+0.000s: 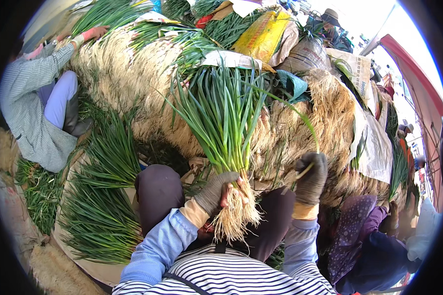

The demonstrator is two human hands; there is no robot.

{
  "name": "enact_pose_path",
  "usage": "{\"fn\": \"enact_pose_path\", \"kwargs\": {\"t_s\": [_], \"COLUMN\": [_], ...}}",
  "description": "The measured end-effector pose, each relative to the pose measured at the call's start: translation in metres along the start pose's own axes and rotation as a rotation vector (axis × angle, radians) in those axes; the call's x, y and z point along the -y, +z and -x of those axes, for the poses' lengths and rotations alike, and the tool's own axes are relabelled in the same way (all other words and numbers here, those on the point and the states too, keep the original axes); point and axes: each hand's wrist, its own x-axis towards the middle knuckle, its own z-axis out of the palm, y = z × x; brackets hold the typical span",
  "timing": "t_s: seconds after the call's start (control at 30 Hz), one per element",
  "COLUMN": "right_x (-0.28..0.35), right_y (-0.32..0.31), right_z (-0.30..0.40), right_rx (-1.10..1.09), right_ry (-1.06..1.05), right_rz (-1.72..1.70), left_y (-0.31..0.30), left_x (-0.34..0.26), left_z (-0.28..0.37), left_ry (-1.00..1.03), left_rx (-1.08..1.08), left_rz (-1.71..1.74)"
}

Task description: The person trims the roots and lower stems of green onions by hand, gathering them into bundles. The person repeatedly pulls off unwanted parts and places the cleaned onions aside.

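My left hand (216,190), in a grey-brown work glove, is closed around the lower stems of a bunch of green onion-like plants (230,136). Their long leaves point away from me. Reddish bulbs (236,195) and pale stringy roots (232,223) hang below the grip, over my lap. To the right, my right hand (311,177), gloved alike, is raised and closed on a single thin stalk (307,121), whose yellow-green leaf arches up and left toward the bunch. The right fingertips are partly hidden.
Ahead lies a long heap of the same plants, roots (151,84) facing me, with a yellow sack (264,35) on top. More bunches (99,217) lie on a pale sheet at left. A person in a checked jacket (40,96) crouches left; another person (369,243) is close at right.
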Motion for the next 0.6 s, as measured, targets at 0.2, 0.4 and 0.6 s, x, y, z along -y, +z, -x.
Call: {"fn": "enact_pose_path", "kwargs": {"t_s": [0.2, 0.4, 0.6], "right_x": [0.027, 0.039, -0.005], "right_y": [-0.19, 0.036, 0.162], "right_z": [0.015, 0.064, 0.092], "right_rx": [0.025, 0.061, -0.17], "right_ry": [0.076, -1.361, -1.026], "right_rz": [1.227, 1.289, 0.639], "left_y": [0.028, 0.126, 0.131], "left_x": [0.006, 0.044, -0.03], "left_z": [-0.011, -0.02, 0.069], "left_ry": [0.171, 0.329, 0.685], "left_rx": [0.301, 0.242, 0.251], "left_rz": [0.083, 0.113, -0.102]}}
